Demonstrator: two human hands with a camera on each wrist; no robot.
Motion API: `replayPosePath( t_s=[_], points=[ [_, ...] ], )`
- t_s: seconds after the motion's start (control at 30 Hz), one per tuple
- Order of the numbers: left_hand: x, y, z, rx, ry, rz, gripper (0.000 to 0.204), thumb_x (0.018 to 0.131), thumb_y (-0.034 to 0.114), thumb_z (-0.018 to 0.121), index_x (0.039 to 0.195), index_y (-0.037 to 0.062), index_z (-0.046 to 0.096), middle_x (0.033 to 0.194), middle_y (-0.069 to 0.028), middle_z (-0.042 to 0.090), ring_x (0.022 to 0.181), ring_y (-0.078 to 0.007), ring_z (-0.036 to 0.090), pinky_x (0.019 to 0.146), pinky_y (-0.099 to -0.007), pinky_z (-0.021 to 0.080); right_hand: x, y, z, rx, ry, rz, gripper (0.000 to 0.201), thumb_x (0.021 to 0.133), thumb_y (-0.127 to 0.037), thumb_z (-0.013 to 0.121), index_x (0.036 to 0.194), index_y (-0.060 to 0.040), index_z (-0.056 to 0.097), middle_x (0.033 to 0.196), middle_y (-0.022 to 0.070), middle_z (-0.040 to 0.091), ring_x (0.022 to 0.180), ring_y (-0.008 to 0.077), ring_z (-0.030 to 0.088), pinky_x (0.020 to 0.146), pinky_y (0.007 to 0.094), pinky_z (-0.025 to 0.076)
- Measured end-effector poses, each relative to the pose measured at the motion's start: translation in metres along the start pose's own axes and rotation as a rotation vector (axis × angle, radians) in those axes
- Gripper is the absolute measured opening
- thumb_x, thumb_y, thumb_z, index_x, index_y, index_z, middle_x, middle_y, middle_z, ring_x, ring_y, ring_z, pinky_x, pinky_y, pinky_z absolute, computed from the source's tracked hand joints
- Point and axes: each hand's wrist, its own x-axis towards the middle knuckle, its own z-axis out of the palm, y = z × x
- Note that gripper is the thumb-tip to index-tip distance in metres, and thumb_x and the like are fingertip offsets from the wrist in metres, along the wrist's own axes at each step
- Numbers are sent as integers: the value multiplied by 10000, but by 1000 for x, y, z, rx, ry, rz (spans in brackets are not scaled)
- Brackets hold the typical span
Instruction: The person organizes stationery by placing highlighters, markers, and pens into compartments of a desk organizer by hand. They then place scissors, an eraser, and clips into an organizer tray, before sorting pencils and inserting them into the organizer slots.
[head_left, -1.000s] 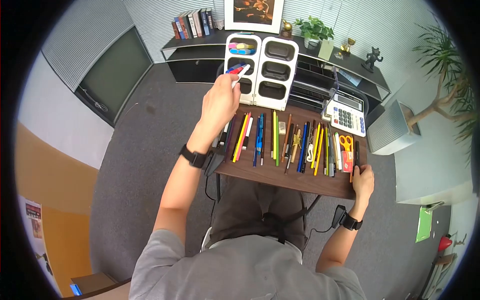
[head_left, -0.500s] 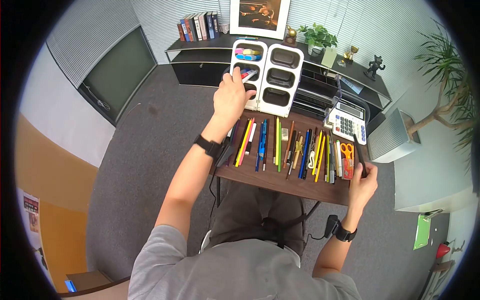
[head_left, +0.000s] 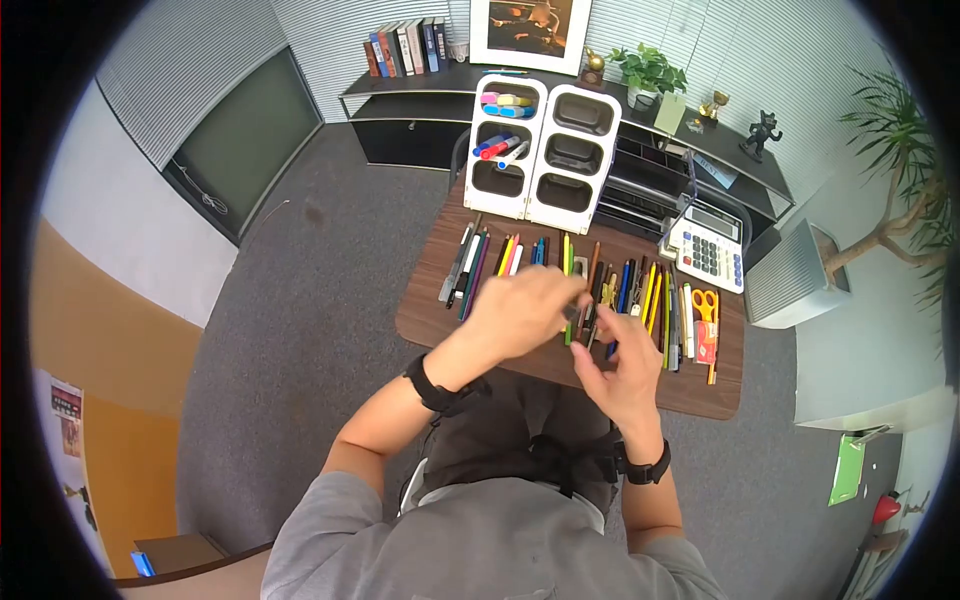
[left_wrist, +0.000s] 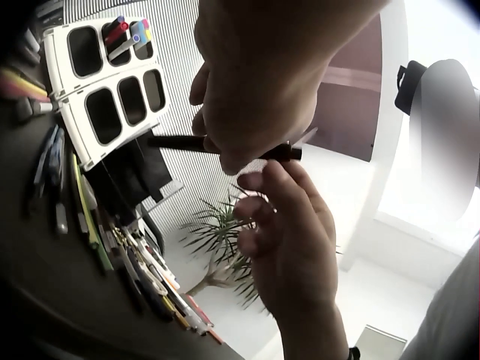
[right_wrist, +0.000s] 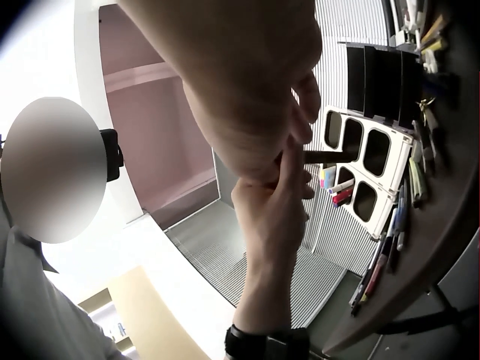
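In front of me, over the middle of the table, my two hands meet at a black pen (left_wrist: 176,142). My left hand (head_left: 528,312) pinches it between thumb and fingers, and the pen sticks out beyond both sides of that hand. My right hand (head_left: 627,375) is just beside it, thumb spread apart and fingers loosely bent, with fingertips right at the pen's end in the left wrist view. Beneath the hands lie rows of pens and pencils (head_left: 655,300), partly hidden. A white organizer (head_left: 553,215) stands behind, markers (head_left: 500,148) in its left middle compartment.
Highlighters (head_left: 507,105) lie in the organizer's upper left compartment. A calculator (head_left: 707,245) is at the table's back right, near orange scissors (head_left: 705,303) and a red-and-white box (head_left: 705,342). Dark pens (head_left: 465,265) lie at the table's left end.
My left hand has let go of the markers in the organizer and come back to the table's middle. My right hand has brought the black pen leftward, and the left hand now holds it.
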Motion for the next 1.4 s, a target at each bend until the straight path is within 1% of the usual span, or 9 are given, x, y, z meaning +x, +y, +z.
replayPosePath(
  t_s=[0.13, 0.2, 0.23, 0.4, 0.5, 0.77, 0.83, 1.03, 1.4],
  points=[
    [24, -40, -27, -13, 240, -213, 181, 832, 136, 769, 990, 74, 706, 876, -109, 722, 754, -256, 714, 647, -320, 555, -14, 33, -14, -88, 39, 68, 312, 775, -71, 793, 1051, -35, 653, 889, 107, 633, 669, 218, 617, 598, 320, 509],
    [38, -64, -39, -73, 212, -431, 210, 849, 149, 765, 1028, 60, 701, 899, -128, 734, 790, -252, 730, 663, -320, 551, -23, 51, -21, -112, 51, 99, 262, 794, -65, 781, 1022, -34, 655, 881, 107, 627, 655, 211, 613, 591, 313, 504],
    [41, -87, -32, -61, 294, -403, 221, 851, 159, 767, 1032, 53, 697, 895, -133, 735, 776, -242, 730, 662, -335, 550, -27, 59, -24, -121, 62, 126, 208, 813, -54, 763, 988, -29, 653, 871, 106, 620, 643, 206, 606, 584, 308, 495],
    [68, -118, -36, 60, 133, -512, 229, 884, 227, 720, 1052, 74, 692, 917, -138, 730, 786, -272, 712, 686, -355, 545, -38, 76, -31, -143, 112, 172, 89, 846, -22, 726, 889, -19, 648, 840, 104, 599, 615, 200, 582, 576, 304, 469],
    [65, -141, -18, 247, 141, -303, 214, 891, 253, 695, 1037, 97, 698, 912, -111, 712, 836, -285, 693, 712, -382, 538, -44, 80, -30, -180, 105, 171, 84, 848, -37, 726, 878, -22, 648, 831, 98, 595, 614, 203, 577, 581, 312, 471],
    [67, -151, -15, 290, -15, -308, 333, 845, 418, 737, 974, 112, 711, 878, -74, 601, 915, -281, 630, 758, -412, 525, -48, 82, -27, -195, 84, 182, 101, 854, -77, 730, 847, -31, 641, 808, 79, 589, 619, 208, 567, 575, 323, 467],
    [68, -156, -14, 316, -33, -253, 432, 813, 494, 738, 1020, 116, 715, 836, -55, 611, 804, -258, 629, 708, -383, 512, -48, 82, -27, -195, 84, 174, 105, 853, -79, 732, 841, -33, 639, 802, 77, 588, 619, 206, 566, 573, 323, 466],
    [69, -160, -11, 297, -9, -207, 455, 787, 507, 743, 1022, 117, 716, 781, -39, 633, 694, -242, 642, 636, -370, 517, -49, 81, -26, -216, 76, 197, 111, 851, -94, 740, 838, -42, 643, 789, 71, 583, 618, 210, 565, 572, 328, 465],
    [60, -145, -12, 286, 74, -213, 427, 800, 462, 755, 1051, 119, 715, 827, -45, 607, 755, -241, 640, 645, -373, 517, -48, 77, -27, -240, 54, 206, 105, 847, -100, 742, 828, -49, 652, 784, 70, 582, 626, 230, 584, 579, 345, 475]
  ],
)
